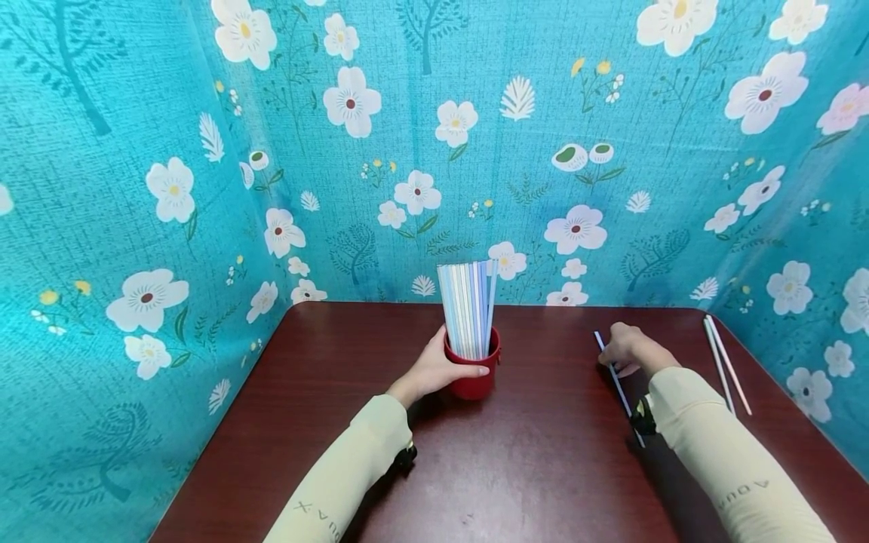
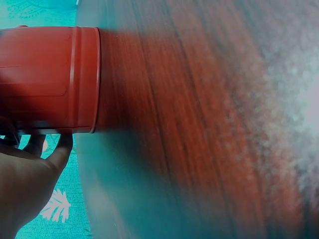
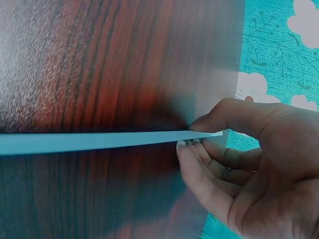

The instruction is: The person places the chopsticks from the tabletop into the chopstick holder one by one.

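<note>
My left hand (image 1: 432, 368) grips a small red bucket (image 1: 473, 387) from its left side, thumb across the front. A bundle of long thin strips (image 1: 465, 309), white to blue and lilac, stands upright in it, with one leaning right. The left wrist view shows the bucket's lower wall (image 2: 50, 79) on its side, with fingers (image 2: 61, 152) against it. To the right, my right hand (image 1: 630, 348) is over a single blue strip (image 1: 621, 394) lying on the table. In the right wrist view, thumb and fingertips pinch this strip (image 3: 99, 142) near its far end.
Two more strips, pale and pinkish (image 1: 729, 366), lie at the right edge of the dark red-brown wooden table (image 1: 516, 467). Blue flowered cloth (image 1: 407, 151) hangs behind the table and along both sides.
</note>
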`<control>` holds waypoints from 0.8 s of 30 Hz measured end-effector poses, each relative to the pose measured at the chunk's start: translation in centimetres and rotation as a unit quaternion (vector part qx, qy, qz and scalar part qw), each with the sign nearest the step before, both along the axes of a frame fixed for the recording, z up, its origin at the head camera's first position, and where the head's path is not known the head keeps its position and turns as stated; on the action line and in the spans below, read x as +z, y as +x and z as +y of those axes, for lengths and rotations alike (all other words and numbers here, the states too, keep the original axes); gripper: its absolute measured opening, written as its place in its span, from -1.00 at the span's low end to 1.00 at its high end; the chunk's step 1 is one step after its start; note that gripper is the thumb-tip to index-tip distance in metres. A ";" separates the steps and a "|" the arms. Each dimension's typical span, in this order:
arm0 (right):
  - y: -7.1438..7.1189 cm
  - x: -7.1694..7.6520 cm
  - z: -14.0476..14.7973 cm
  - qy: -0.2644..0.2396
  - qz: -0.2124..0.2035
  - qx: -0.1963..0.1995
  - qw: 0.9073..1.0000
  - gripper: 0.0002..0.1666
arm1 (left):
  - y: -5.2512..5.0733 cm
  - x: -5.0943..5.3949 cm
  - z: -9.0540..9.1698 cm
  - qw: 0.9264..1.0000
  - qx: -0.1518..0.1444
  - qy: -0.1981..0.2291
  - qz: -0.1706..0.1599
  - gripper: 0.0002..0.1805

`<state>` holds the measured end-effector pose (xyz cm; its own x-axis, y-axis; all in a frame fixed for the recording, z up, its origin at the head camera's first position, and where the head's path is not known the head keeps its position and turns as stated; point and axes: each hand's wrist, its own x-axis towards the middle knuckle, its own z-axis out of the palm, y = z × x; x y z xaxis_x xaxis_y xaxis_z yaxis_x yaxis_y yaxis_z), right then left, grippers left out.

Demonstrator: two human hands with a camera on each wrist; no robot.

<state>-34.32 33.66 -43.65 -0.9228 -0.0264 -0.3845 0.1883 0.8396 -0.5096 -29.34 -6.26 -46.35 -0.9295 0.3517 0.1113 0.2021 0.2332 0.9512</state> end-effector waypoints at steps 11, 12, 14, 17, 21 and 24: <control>-0.2 -0.5 -0.3 0.006 -0.019 -0.015 1.000 -0.63 | 0.2 0.2 0.0 1.000 0.005 -0.004 -0.002 0.03; -0.2 -0.5 -0.3 0.006 -0.023 -0.015 1.000 -0.61 | 0.2 0.2 0.0 1.000 0.006 -0.004 -0.003 0.03; -0.2 -0.4 -0.2 0.001 -0.024 -0.013 1.000 -0.62 | 0.2 0.2 0.0 1.000 0.006 -0.004 -0.004 0.03; -0.1 0.2 0.0 -0.009 -0.013 -0.004 1.000 -0.67 | 0.2 0.2 0.0 1.000 0.005 -0.005 -0.005 0.03; 0.1 1.7 0.1 -0.032 0.009 0.018 0.999 -0.75 | 0.1 0.2 0.0 1.000 0.003 -0.006 -0.002 0.04; 0.3 3.0 0.0 -0.055 0.013 0.049 0.997 -0.75 | 0.1 0.2 0.0 1.000 0.002 -0.004 0.000 0.04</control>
<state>-34.05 33.65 -40.67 -0.9235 -0.1572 -0.3499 0.0937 0.7920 -0.6033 -29.27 -6.31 -46.14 -0.9311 0.3484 0.1079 0.2008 0.2426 0.9491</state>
